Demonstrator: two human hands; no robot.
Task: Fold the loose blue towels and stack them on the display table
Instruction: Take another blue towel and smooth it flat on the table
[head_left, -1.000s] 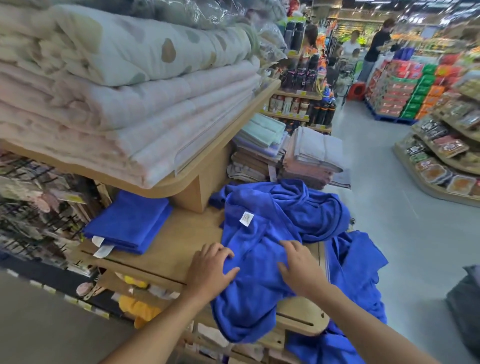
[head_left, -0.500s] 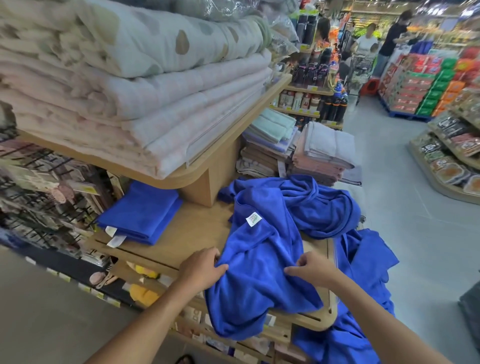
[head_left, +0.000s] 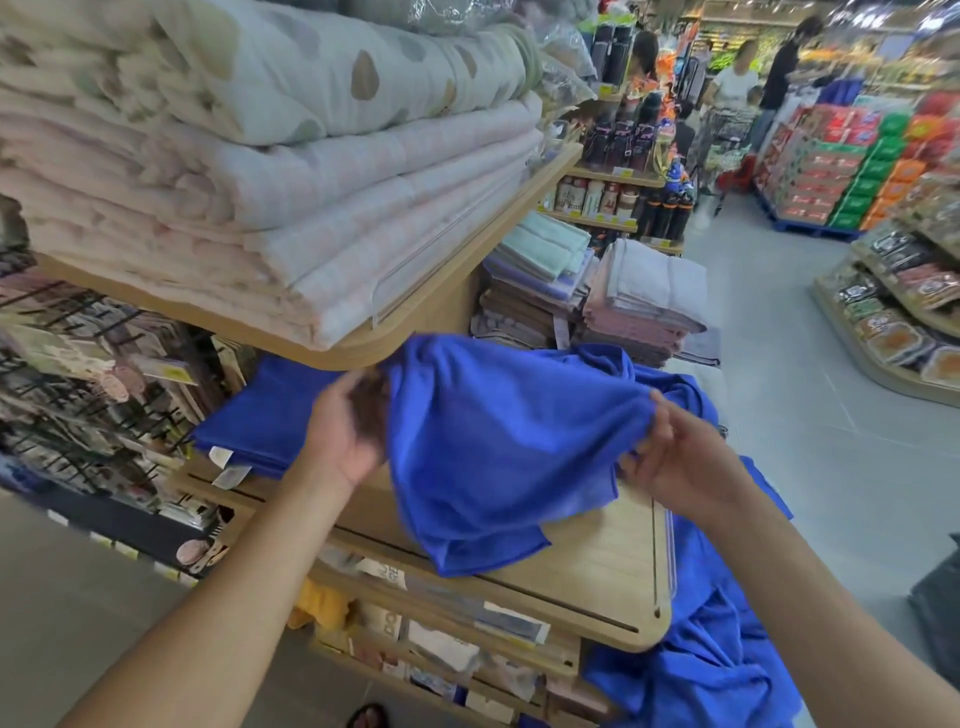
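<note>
A loose blue towel (head_left: 498, 447) hangs lifted above the wooden display table (head_left: 597, 561). My left hand (head_left: 345, 431) grips its left edge and my right hand (head_left: 675, 457) pinches its right edge; its lower end still touches the tabletop. To the left on the table lies a folded stack of blue towels (head_left: 260, 421) with white tags. More loose blue towel (head_left: 711, 660) hangs off the table's right corner toward the floor, and another heap (head_left: 670, 384) sits behind the lifted one.
An upper shelf (head_left: 452, 312) with folded pale quilts (head_left: 260, 182) overhangs the table just above my hands. Stacks of folded towels (head_left: 639, 296) stand behind. The aisle floor (head_left: 810, 441) lies to the right, with product displays and people far back.
Both hands have closed on the towel's edges and lifted it off the table, spreading it apart. The view has tilted and moved closer.
</note>
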